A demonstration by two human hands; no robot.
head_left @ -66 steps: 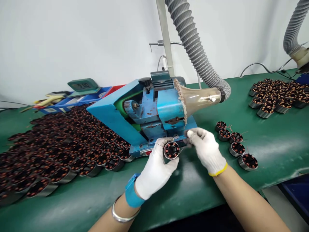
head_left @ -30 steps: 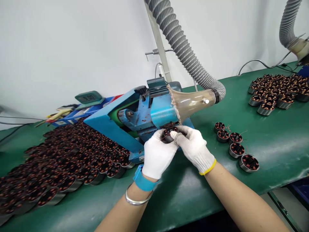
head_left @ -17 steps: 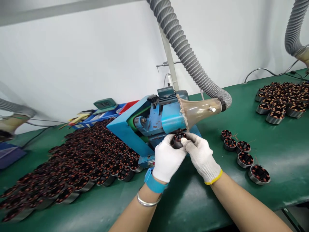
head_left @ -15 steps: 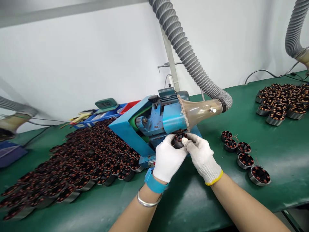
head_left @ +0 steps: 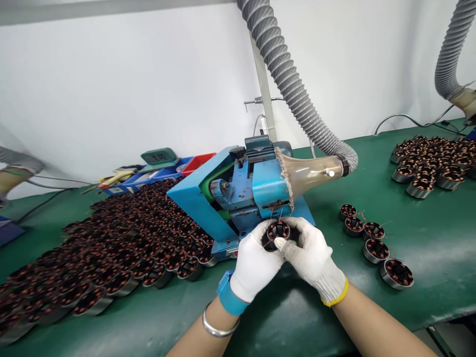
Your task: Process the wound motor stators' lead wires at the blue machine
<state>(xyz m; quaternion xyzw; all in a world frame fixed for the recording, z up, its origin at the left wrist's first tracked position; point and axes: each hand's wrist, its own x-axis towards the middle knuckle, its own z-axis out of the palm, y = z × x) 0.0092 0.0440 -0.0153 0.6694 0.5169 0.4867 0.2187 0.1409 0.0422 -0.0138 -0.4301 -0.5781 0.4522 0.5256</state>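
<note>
Between my two white-gloved hands is a motor stator (head_left: 278,230), a dark ring with copper windings and thin wire ends sticking up at its far side. My left hand (head_left: 256,255) is closed around its left side. From the right, my right hand (head_left: 310,250) grips the same stator, its thumb on the near rim. Just beyond the stator stands a blue belt-driven machine (head_left: 271,183), its slotted opening facing my hands. The stator is apart from that opening. My fingers under the ring are hidden.
Many stators (head_left: 137,248) crowd the green bench (head_left: 327,317) at left. Several more stand in a short line (head_left: 376,251) at right, with another cluster (head_left: 433,163) behind. A clear suction funnel (head_left: 316,168) and grey hose (head_left: 290,74) join the machine. Blue and red bins (head_left: 199,162) sit behind.
Both hands have drawn the stator back from the machine's opening, toward me. Its ring of windings and the loose wire ends show more fully now.
</note>
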